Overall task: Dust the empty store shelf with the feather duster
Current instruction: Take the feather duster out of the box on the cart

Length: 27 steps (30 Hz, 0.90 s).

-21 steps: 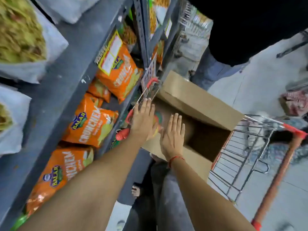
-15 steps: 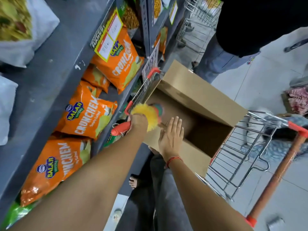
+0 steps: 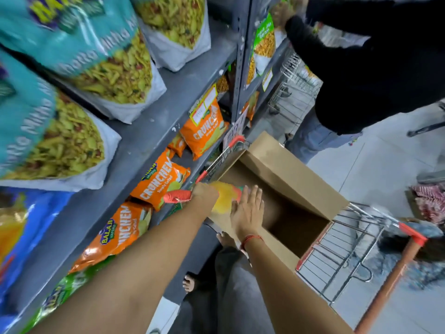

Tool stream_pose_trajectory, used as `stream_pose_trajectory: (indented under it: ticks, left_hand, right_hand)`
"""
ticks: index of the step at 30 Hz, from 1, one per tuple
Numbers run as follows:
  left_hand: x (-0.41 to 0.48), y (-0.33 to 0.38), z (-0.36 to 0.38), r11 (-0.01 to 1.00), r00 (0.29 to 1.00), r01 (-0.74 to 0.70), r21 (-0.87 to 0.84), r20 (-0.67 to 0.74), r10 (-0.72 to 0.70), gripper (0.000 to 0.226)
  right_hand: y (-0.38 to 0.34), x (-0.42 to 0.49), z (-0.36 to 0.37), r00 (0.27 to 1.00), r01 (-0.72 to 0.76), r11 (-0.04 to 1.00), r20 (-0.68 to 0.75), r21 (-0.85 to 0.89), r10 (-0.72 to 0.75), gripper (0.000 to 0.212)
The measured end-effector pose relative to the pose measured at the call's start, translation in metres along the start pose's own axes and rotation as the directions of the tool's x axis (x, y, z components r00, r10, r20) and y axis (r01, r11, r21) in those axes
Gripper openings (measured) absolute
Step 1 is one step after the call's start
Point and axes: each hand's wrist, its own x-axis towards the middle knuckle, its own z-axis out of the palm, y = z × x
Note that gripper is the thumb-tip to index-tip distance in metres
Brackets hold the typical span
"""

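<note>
Two bare forearms run up from the bottom of the frame toward centre. Left hand (image 3: 204, 192) is curled shut around the feather duster (image 3: 225, 198), a fluffy yellow-orange head with a ribbed red plastic handle sticking out left of the fist; duster sits at frame centre, over the near left corner of the open brown cardboard box (image 3: 286, 179). Right hand (image 3: 246, 208), red thread at the wrist, is flat with fingers straight and together, gripping nothing, palm down at the box's near edge, just beside the duster head; actual contact with the head can't be told, blur. Box sits in a wire shopping cart (image 3: 346, 251) with red trim and an orange handle, lower right. Left of the hands, grey metal shelving (image 3: 149, 141) runs diagonally: orange Crunchem chip bags (image 3: 159, 182) on the lower level, big teal-and-clear snack mix bags (image 3: 79, 59) upper left, blurred. Upper right, a second person in a black top (image 3: 375, 68) reaches into the shelving.
</note>
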Motion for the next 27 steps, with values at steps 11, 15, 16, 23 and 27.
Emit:
stream_pose_trajectory:
  ticks: [11,15,16,23,27]
  left_hand:
    - [-0.104,-0.032,-0.061,0.978,0.965,0.128,-0.162,-0.207,-0.16,0.035]
    - [-0.137,-0.054,-0.074,0.963,0.941,0.148,-0.227,-0.266,-0.208,0.027]
    - [-0.147,-0.061,-0.077,0.957,0.935,0.145,-0.25,-0.282,-0.215,0.026]
    - [-0.208,-0.095,-0.1,0.921,0.903,0.031,-0.387,-0.383,-0.192,0.026]
    - [-0.243,-0.107,-0.11,0.875,0.811,-0.017,-0.484,-0.518,-0.271,0.031]
  right_hand:
    - [-0.031,-0.033,-0.078,0.993,0.099,0.994,-0.072,0.044,-0.095,0.044]
    - [-0.045,-0.031,-0.107,0.98,0.135,0.987,-0.158,0.086,-0.12,0.042]
    - [-0.052,-0.03,-0.118,0.972,0.159,0.983,-0.188,0.094,-0.14,0.042]
    - [-0.096,-0.023,-0.187,0.908,0.31,0.93,-0.353,0.198,-0.227,0.046]
    - [-0.129,-0.039,-0.228,0.831,0.435,0.85,-0.495,0.297,-0.253,0.051]
